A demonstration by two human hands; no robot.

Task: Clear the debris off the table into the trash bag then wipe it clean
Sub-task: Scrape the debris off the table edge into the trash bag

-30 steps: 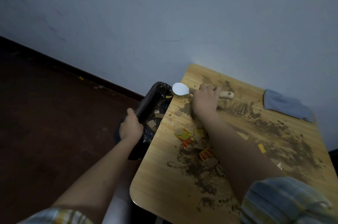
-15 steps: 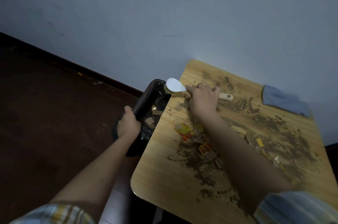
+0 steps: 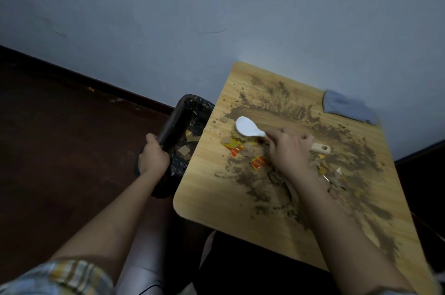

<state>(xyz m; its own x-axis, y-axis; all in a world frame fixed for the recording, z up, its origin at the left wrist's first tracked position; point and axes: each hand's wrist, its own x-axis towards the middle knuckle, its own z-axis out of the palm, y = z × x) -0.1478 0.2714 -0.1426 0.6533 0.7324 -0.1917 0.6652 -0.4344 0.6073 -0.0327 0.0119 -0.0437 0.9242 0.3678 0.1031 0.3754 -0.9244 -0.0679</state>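
Observation:
A light wooden table (image 3: 207,188) is strewn with brown dirt (image 3: 356,150) and red-yellow paper scraps (image 3: 234,146). My right hand (image 3: 290,148) grips the handle of a white-backed brush (image 3: 248,130), whose bristles rest on the table beside the scraps near the left edge. A black trash bag (image 3: 190,111) hangs open against the table's left edge, with cardboard bits inside. My left hand (image 3: 153,157) grips the bag's near rim and holds it open.
A folded blue-grey cloth (image 3: 346,107) lies at the table's far right corner. A pale wall stands behind the table, with a dark skirting and dark red floor (image 3: 60,138) to the left. My knee shows below the table's near edge.
The brush head has moved back from over the bag's rim onto the table, beside the paper scraps. My left hand keeps its hold on the bag. The view shifted slightly.

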